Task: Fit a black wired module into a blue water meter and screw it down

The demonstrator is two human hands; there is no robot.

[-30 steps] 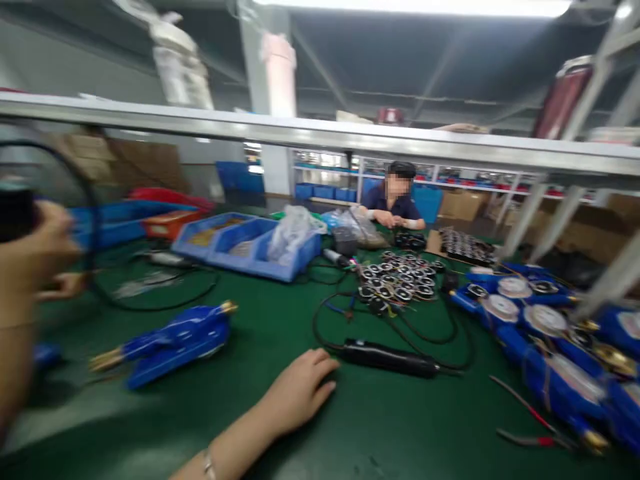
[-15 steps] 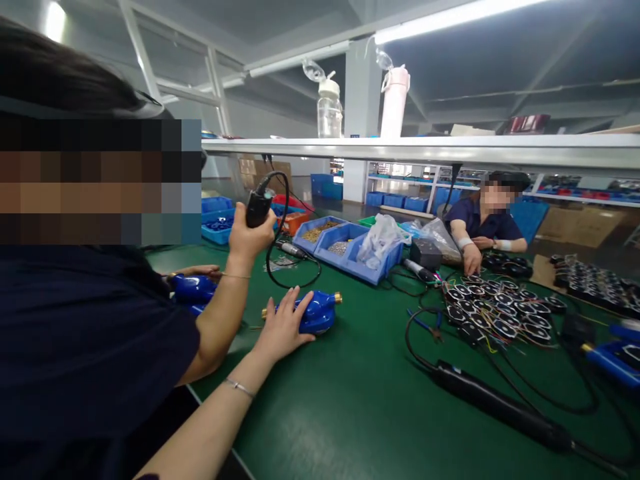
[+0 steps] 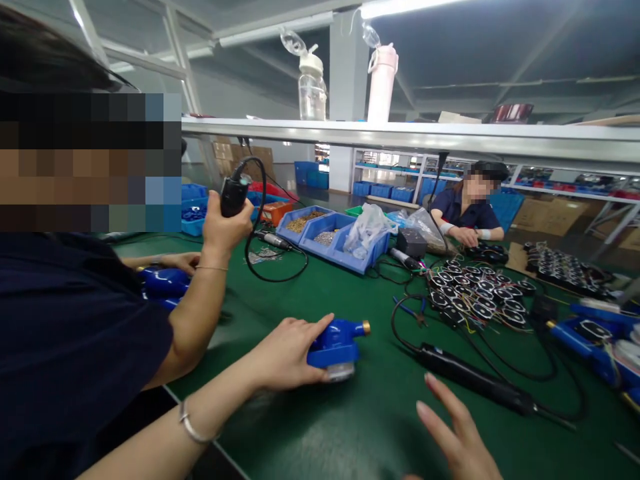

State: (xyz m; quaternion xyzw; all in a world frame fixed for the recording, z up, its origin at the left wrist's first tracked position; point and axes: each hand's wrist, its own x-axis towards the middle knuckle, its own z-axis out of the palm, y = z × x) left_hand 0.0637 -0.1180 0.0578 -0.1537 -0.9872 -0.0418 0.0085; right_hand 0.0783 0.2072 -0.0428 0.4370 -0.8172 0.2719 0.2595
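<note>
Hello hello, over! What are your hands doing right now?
Left hand gripping blue meter body on green table. Right hand open, hovering near black electric screwdriver. Co-worker's arm close at left.

Indoor scene, moderately bright, lit by a ceiling light strip that glares white. The green counter shows soft sheen. Wide-angle bending at edges; the nearest hand is slightly blurred.

left hand mid-frame, forearm running in from lower left, bracelet at wrist, palm down, fingers curled in a grip, right hand bottom right of centre, open, fingers spread, pointing up-left, empty
</note>
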